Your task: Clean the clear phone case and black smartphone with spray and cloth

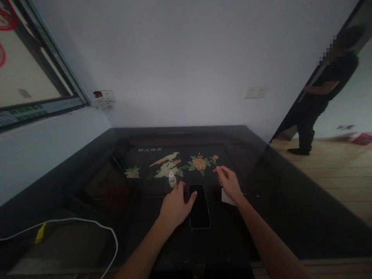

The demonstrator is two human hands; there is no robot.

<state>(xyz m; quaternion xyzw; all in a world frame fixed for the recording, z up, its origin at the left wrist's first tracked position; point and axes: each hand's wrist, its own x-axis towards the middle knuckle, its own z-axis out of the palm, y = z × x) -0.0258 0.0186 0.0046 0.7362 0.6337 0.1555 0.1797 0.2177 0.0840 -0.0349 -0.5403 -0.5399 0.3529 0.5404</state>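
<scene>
Brushing the small white plastic-looking cylindrical bottle [172,180], mid-frame, with your loosely spread left grip [175,204] could topple it; I can't tell your right grip's [230,183] state.

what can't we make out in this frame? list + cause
All in the head view:
- Right hand: whether its fingertips hold anything; too small and dim.
- White sheet: part of it; covered by the right hand and wrist.
- Small bottle: label text; too small.
- Left hand: thumb contact with the smartphone; camera angle hides it.
- White cable: both ends; cut off by picture edges.
</scene>
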